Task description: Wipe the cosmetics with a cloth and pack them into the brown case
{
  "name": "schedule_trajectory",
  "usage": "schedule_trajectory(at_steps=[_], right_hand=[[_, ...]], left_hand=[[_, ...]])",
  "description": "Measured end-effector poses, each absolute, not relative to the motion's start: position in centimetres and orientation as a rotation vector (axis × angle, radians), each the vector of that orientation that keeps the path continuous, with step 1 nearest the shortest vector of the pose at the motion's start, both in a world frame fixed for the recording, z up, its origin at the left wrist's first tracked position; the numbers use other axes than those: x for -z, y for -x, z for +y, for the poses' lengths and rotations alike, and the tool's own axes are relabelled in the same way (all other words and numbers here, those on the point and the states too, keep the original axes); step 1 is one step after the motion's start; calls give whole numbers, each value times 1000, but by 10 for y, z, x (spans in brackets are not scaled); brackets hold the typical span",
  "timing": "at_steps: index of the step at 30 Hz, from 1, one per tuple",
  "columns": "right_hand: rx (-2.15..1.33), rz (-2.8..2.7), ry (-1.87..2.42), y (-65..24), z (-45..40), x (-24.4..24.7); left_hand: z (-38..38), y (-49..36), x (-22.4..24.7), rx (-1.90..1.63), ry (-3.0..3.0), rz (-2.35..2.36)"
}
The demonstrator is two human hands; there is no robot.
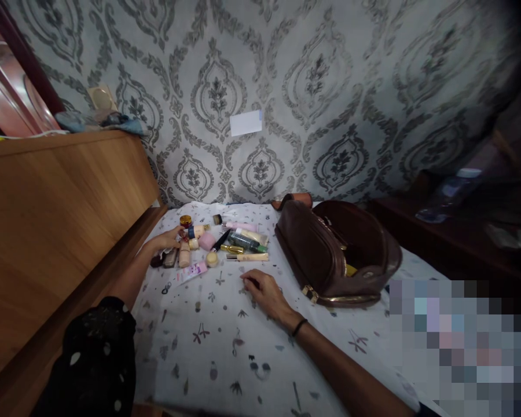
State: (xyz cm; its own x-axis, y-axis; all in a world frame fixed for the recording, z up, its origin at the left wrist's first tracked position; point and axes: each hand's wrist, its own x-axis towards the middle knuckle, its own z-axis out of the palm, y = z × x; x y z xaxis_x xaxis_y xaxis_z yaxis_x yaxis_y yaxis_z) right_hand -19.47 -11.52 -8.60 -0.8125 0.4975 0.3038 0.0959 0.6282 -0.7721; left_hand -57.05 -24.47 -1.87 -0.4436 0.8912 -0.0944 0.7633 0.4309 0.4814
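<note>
Several cosmetic items lie grouped on a white patterned sheet [226, 336]: a pink-and-purple tube [191, 271], a round cream jar [212, 259], a pink item [206, 241], a dark green bottle [244, 241] and a gold tube [232, 249]. My left hand [167, 240] reaches in at the group's left side, its fingertips at a small reddish item too small to name. Below the group, my right hand [263, 288] rests over the sheet with nothing in it, fingers loosely bent and apart. Right of it stands a brown leather bag [308, 249], unzipped, with something yellow inside.
A wooden headboard [69, 191] runs along the left. Behind the sheet rises a patterned wall with a white card [245, 123] on it. A clear plastic bottle [449, 194] lies on a dark surface at right. An orange-brown object [301, 200] sits behind the bag.
</note>
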Motion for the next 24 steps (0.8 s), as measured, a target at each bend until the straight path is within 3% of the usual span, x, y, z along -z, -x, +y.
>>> schedule_trajectory(at_steps=[17, 24], right_hand=[[-1047, -2360, 460, 196, -116, 86], [-1041, -2362, 422, 191, -122, 79]], left_hand=[[-267, 532, 21, -470, -1316, 2552], [-280, 505, -18, -678, -1349, 2540]])
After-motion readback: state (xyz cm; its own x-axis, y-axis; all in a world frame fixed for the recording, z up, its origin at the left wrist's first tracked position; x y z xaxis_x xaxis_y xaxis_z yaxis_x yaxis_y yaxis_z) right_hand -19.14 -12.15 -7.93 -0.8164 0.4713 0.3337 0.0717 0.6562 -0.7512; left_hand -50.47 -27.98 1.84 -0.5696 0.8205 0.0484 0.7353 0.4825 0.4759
